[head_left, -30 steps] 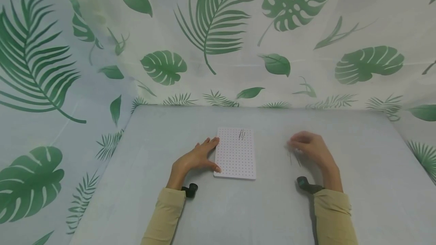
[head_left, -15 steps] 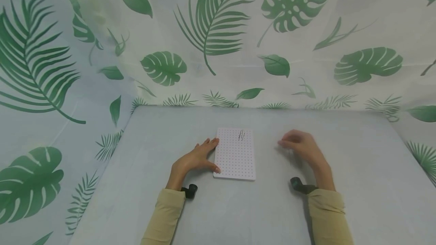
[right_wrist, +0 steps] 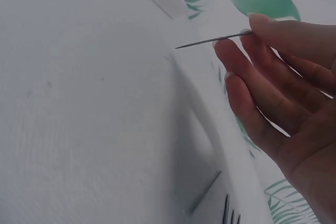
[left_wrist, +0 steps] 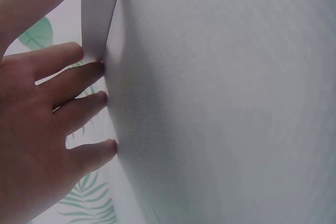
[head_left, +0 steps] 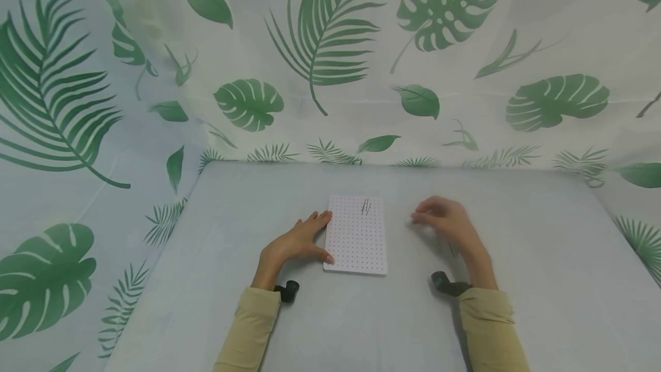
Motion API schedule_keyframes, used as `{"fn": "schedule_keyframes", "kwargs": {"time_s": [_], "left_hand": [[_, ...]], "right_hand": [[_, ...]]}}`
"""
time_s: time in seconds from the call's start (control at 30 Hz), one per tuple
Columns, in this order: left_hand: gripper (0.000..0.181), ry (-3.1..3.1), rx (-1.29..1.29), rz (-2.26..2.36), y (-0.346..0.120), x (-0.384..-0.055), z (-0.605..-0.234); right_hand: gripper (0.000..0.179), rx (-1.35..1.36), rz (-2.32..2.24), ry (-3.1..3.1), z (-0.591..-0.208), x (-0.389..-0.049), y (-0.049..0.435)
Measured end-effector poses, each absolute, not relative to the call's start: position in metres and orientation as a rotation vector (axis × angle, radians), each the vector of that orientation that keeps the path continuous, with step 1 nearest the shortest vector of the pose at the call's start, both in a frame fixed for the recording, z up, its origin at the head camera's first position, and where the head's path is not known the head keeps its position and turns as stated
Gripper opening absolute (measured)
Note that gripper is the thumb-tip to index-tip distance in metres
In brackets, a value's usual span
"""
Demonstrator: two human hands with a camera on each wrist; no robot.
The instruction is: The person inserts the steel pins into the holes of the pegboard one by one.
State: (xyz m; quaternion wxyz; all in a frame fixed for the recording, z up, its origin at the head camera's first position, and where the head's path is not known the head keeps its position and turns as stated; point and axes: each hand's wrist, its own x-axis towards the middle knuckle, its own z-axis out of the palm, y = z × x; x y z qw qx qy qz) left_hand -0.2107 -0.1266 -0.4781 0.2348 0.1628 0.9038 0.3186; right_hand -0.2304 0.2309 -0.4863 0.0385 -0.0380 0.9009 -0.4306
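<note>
A white board point(head_left: 355, 238) with rows of small holes sits on the table. My left hand point(head_left: 295, 244) rests against its left edge, fingers spread and the thumb at the near corner. In the left wrist view, straight fingers touch the board's side point(left_wrist: 101, 19). A few thin dark needles point(head_left: 366, 206) show near the board's far right corner; whether they stand or lie is unclear. Right of the board, my right hand point(head_left: 450, 225) is raised above the table. Its thumb and fingertips pinch one thin metal needle point(right_wrist: 202, 42), point outward, as the right wrist view shows.
Several loose needles lie on the table below my right hand, one needle point(right_wrist: 205, 192) apart from a small group of needles point(right_wrist: 227, 211). The pale table point(head_left: 413, 326) surrounds the board. A leaf-patterned curtain point(head_left: 330, 119) hangs behind the table.
My right hand has moved left from above the loose needles toward the board, carrying a needle. The left hand and the board have stayed in place.
</note>
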Motion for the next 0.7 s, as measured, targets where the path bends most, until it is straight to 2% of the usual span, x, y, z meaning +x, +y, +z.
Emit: {"fn": "schedule_keyframes", "kwargs": {"time_s": [0.7], "left_hand": [[0.108, 2.466, 0.445, 0.881, -0.131, -0.212, -0.477]], "right_hand": [[0.011, -0.201, -1.425, 2.826, -0.488, -0.234, 0.2]]}}
